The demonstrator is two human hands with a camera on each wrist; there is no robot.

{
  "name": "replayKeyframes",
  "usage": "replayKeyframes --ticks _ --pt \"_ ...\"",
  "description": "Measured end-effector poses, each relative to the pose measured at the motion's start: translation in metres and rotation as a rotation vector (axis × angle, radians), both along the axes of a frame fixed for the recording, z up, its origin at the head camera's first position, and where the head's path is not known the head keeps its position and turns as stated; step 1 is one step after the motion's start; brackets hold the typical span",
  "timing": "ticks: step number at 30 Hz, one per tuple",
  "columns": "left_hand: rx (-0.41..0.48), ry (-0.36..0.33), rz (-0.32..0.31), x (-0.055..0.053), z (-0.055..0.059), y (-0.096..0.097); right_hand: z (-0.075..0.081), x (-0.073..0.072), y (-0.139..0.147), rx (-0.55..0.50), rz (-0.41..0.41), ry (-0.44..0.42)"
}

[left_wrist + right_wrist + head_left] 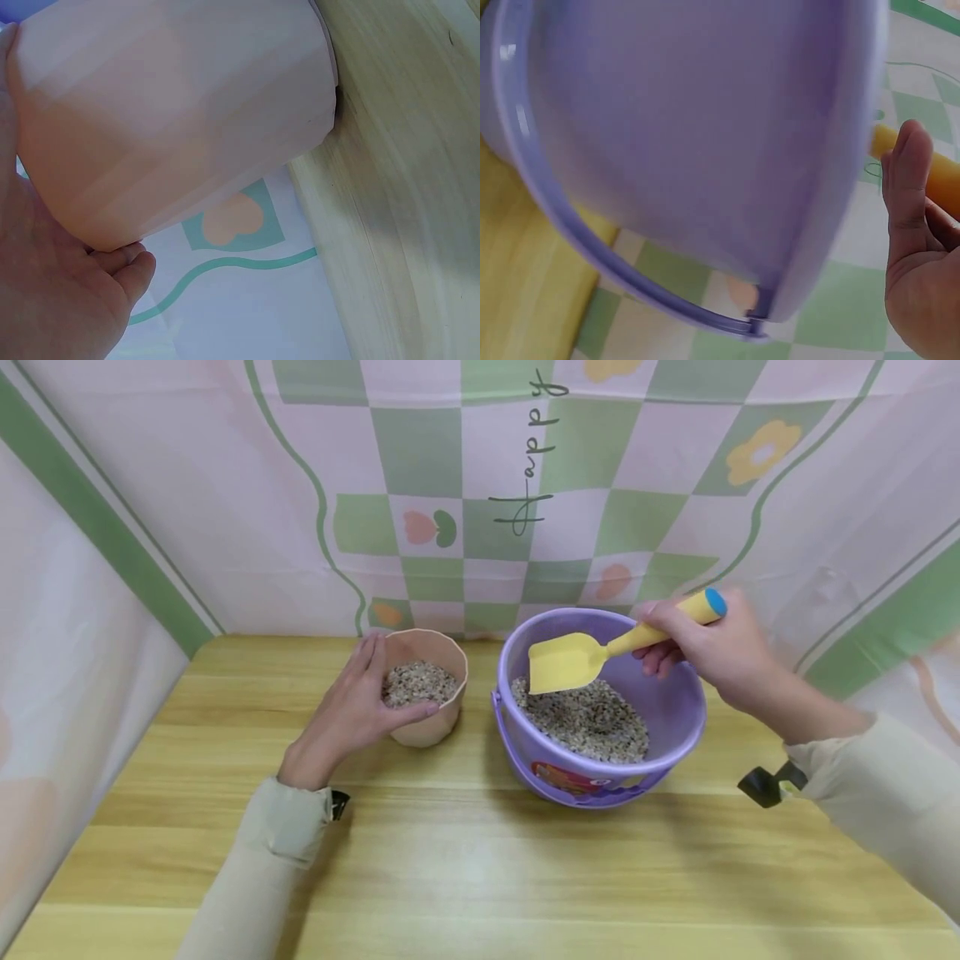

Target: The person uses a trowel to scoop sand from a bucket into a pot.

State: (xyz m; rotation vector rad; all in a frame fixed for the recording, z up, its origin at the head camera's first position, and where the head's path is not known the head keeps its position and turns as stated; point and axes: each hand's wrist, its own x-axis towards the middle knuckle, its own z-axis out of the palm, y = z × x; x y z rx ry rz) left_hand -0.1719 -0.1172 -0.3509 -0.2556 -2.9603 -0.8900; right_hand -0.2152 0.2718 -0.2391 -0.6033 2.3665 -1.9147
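My right hand (pixel 716 639) grips the handle of a yellow toy shovel (pixel 567 663), whose blade is over the mouth of a purple bucket (pixel 678 727). Gravel-like grains (pixel 600 722) cover the bucket's bottom. To the left stands a peach-coloured pot (pixel 427 731) with a wavy rim, partly filled with similar grains (pixel 420 682). My left hand (pixel 348 702) holds this pot at its left side, thumb along the near rim and fingers at the far side. In the right wrist view, the bucket wall hides the shovel's blade, and the thumb lies along the yellow handle (pixel 945 176).
Both containers stand near the back of a wooden table (pixel 450 868). A patterned cloth (pixel 420 452) in green and white hangs right behind them. The bucket's purple carrying handle (pixel 517 760) hangs down at its near side.
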Motion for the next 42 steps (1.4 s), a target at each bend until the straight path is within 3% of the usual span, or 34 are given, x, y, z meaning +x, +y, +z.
replayKeyframes --ticks 8,20,26,32,35,42 --pt "-0.006 -0.009 0.001 0.001 0.001 0.001 -0.015 0.005 0.005 0.217 -0.034 0.006" --pt "-0.022 -0.015 -0.003 0.003 0.002 0.001 -0.025 0.008 0.009 0.211 -0.008 -0.076" --pt "-0.027 -0.027 -0.006 0.004 0.003 0.001 -0.024 0.009 0.013 0.271 -0.059 -0.142" --pt "-0.039 -0.025 -0.008 0.005 0.002 0.001 -0.021 0.012 0.018 0.321 -0.129 -0.142" --pt "-0.041 -0.024 -0.006 0.005 0.003 0.002 -0.02 0.012 0.023 0.388 -0.162 -0.078" --pt "-0.043 -0.027 -0.001 0.004 0.004 0.003 -0.024 0.011 0.038 0.578 -0.223 0.256"
